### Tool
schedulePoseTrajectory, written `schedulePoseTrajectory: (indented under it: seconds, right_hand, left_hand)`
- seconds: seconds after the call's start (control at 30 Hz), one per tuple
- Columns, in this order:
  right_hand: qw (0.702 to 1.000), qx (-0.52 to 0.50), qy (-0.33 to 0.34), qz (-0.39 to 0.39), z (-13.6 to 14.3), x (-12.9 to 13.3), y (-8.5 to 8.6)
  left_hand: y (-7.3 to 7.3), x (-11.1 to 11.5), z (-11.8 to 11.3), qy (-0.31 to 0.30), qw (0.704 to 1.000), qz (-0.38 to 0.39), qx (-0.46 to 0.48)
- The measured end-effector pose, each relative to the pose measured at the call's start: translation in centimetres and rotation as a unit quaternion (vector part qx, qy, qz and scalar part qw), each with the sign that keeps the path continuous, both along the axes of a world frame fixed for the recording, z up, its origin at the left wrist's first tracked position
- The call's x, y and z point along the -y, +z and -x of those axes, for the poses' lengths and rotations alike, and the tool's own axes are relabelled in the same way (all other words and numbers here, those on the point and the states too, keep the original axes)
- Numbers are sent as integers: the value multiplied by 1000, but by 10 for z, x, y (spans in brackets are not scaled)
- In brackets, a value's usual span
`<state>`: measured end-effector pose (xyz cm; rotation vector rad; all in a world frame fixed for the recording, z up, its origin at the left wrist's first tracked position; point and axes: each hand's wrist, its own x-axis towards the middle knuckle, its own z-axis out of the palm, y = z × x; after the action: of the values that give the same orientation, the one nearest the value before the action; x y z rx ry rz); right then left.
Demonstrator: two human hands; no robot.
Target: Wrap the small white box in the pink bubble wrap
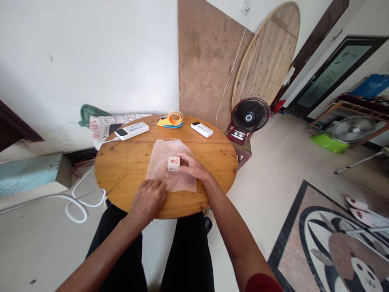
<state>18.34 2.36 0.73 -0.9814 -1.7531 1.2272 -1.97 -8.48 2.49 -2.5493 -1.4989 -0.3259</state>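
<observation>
A: Where the right hand [194,167] closes loosely, fingers curled against the small white box [174,164], what does it grip?

B: Only the box, steadied on the bubble wrap [170,170] at mid-table; the left hand [149,198] lies nearly flat, pinning the sheet's near edge and grasping nothing.

A: Likely fault?

B: Light contact: the box may tip or slide on the cushioned film, or the sheet may creep on the round wooden table [121,170] towards the tape dispenser [170,120].

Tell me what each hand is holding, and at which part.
The right hand grips the small box by its right end, on the bubble wrap. The left hand presses the wrap's near edge.
</observation>
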Motion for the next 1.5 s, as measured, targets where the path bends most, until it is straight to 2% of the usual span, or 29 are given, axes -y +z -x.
schedulePoseTrajectory:
  seconds: [0.1,0.23,0.33,0.43,0.53,0.6,0.77,0.97,1.27,1.33,1.5]
  right_hand:
    - [999,-25,10,26,-1,2,5]
    - [998,-30,-6,53,-2,5,13]
    - [995,-62,-18,79,-5,7,18]
    - [992,-111,-27,59,-12,7,22]
    - [990,-134,-11,42,-17,8,24]
    - [993,-108,-1,49,-18,8,25]
    - [997,-31,-49,48,-12,7,20]
    - [994,-55,-76,59,-7,2,14]
    - [986,-76,-124,75,-4,4,15]
    - [985,-81,-131,74,-3,4,14]
    - [980,-112,-139,85,0,1,9]
  left_hand:
    - [6,-3,1,6,1000,15,18]
    - [30,-17,1,52,997,24,58]
    - [45,-37,-2,100,992,9,81]
    - [50,-63,-5,122,988,20,89]
    - [44,-84,-7,114,986,36,117]
    - [37,-92,-6,106,979,49,165]
    - [22,-94,0,78,944,127,294]
    - [14,-97,6,99,924,167,329]
    - [4,-101,-10,63,801,242,544]
    - [2,-101,-11,65,787,237,566]
    - [-5,-102,-13,54,778,222,586]
